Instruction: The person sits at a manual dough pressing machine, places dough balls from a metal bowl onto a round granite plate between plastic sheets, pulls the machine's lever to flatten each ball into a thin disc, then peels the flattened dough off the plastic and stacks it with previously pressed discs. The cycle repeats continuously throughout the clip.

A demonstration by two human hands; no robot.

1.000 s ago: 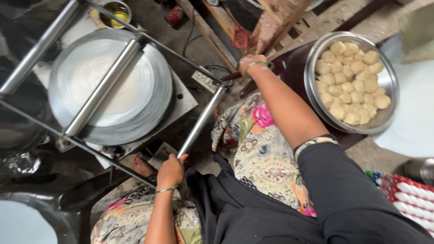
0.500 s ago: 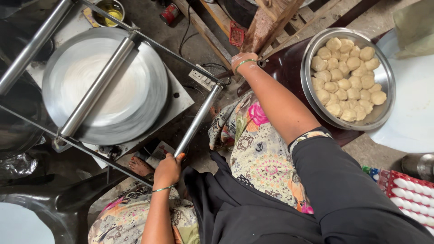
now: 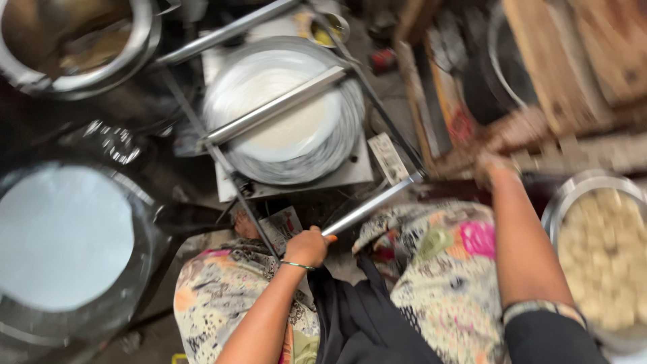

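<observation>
Left hand (image 3: 309, 247) in closed grip on press lever (image 3: 369, 207), round press plate (image 3: 286, 111) beyond it; right hand (image 3: 494, 168) blurred, grip unclear, near dough-ball bowl (image 3: 602, 249); pressing step underway, steady lever control needed.

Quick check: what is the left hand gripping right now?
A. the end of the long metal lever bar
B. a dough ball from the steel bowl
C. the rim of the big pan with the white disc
A: the left hand is closed round the near end of the metal lever bar, which runs up toward the round press plate.
</observation>
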